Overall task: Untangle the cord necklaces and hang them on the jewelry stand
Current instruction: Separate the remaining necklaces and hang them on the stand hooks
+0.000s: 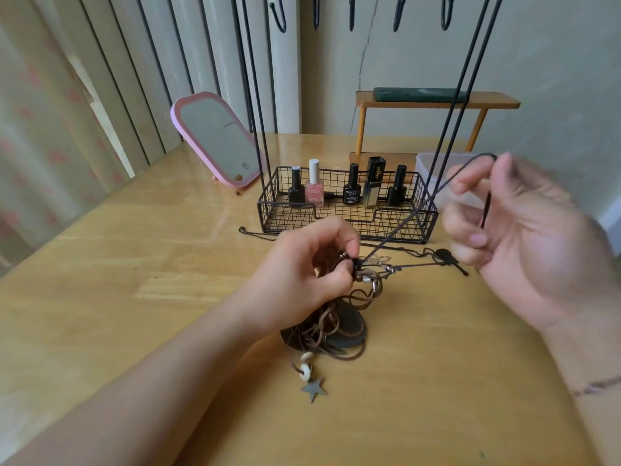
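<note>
A tangle of brown cord necklaces [331, 322] lies on the wooden table [134, 264], with white beads and a grey star pendant [313, 389] trailing toward me. My left hand [309, 270] pinches the knot at the top of the tangle. My right hand [524, 237], blurred and raised, holds a dark cord [403, 227] pulled taut from that knot. A black guitar-shaped pendant [450, 260] lies on the table between my hands. The black wire jewelry stand [346, 210] rises behind, its hooks [351, 15] at the top edge.
Several nail polish bottles [315, 186] stand in the stand's basket. A thin dark chain [255, 232] lies left of the basket. A pink mirror [218, 139] leans at the back left, a small wooden shelf [437, 102] at the back, a clear plastic container [433, 169] at right.
</note>
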Demonstrator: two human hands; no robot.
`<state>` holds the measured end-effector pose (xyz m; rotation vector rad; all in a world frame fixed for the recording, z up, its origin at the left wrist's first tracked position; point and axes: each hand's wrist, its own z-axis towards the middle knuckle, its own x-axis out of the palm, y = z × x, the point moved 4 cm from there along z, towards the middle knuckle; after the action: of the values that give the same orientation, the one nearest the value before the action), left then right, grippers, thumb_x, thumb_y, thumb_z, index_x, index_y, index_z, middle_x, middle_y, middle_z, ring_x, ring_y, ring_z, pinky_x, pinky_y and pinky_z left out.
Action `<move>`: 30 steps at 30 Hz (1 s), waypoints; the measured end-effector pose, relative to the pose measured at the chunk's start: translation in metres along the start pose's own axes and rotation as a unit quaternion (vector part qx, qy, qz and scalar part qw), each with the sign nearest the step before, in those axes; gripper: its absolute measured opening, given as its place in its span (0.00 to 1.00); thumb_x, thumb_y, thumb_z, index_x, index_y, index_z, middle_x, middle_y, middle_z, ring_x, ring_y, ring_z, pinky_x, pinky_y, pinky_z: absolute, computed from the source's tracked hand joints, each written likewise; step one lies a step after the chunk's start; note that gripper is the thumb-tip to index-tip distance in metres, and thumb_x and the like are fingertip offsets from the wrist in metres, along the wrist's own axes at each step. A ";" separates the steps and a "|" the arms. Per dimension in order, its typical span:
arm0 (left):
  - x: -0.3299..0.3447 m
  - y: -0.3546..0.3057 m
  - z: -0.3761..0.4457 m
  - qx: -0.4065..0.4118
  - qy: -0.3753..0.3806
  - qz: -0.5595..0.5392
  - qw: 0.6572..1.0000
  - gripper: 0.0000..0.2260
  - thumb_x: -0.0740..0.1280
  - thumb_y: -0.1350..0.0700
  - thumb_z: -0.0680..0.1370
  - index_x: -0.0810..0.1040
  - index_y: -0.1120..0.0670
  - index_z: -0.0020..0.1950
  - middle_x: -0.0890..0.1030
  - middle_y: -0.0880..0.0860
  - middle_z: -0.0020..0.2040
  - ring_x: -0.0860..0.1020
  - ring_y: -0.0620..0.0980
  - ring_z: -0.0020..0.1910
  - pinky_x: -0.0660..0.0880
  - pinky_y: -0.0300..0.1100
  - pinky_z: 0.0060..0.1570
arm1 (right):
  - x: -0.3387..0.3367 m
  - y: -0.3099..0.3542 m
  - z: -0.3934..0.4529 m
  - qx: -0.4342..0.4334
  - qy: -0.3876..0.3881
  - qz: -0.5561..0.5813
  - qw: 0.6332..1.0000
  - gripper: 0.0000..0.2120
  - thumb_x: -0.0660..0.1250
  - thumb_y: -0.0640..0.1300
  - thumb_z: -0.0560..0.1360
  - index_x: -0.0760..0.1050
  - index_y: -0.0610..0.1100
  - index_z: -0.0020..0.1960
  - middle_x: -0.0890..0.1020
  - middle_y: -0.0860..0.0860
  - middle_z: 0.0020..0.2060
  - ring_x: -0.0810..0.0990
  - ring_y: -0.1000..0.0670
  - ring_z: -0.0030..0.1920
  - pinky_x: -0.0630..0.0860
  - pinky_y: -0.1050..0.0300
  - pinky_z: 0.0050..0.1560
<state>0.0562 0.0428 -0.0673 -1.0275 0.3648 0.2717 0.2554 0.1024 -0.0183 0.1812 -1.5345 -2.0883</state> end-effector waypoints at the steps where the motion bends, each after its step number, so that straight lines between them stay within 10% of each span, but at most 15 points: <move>1: 0.003 -0.002 0.000 0.004 0.009 0.013 1.000 0.07 0.67 0.65 0.76 0.76 0.54 0.48 0.77 0.48 0.43 0.76 0.54 0.39 0.77 0.54 0.40 | 0.002 0.000 -0.001 -0.007 -0.006 -0.009 1.000 0.14 0.59 0.50 0.78 0.79 0.49 0.38 0.71 0.51 0.31 0.61 0.53 0.27 0.52 0.59 0.29; 6: 0.012 -0.009 0.003 0.046 0.004 0.096 0.994 0.08 0.68 0.68 0.76 0.81 0.56 0.46 0.81 0.49 0.48 0.80 0.47 0.48 0.73 0.35 0.49 | 0.027 -0.016 -0.005 0.056 -0.036 0.234 0.970 0.15 0.55 0.52 0.79 0.73 0.50 0.38 0.53 0.54 0.24 0.49 0.53 0.24 0.51 0.63 0.25; 15: 0.028 -0.022 0.002 0.058 0.008 0.171 0.983 0.11 0.65 0.67 0.73 0.85 0.55 0.46 0.81 0.49 0.48 0.79 0.43 0.48 0.75 0.35 0.51 | 0.027 -0.026 0.000 0.058 0.029 0.517 0.854 0.13 0.57 0.48 0.82 0.73 0.44 0.44 0.58 0.54 0.24 0.56 0.54 0.21 0.54 0.61 0.20; 30: 0.031 -0.024 0.001 0.037 0.083 0.213 0.973 0.08 0.73 0.57 0.69 0.75 0.50 0.41 0.75 0.45 0.42 0.75 0.45 0.41 0.74 0.41 0.42 | 0.022 -0.024 0.001 0.045 0.029 0.503 0.862 0.15 0.55 0.49 0.83 0.74 0.44 0.43 0.58 0.54 0.24 0.55 0.55 0.22 0.54 0.61 0.21</move>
<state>0.0937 0.0334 -0.0616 -0.8933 0.7439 0.5559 0.2283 0.0980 -0.0354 -0.4436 -1.2612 -1.1542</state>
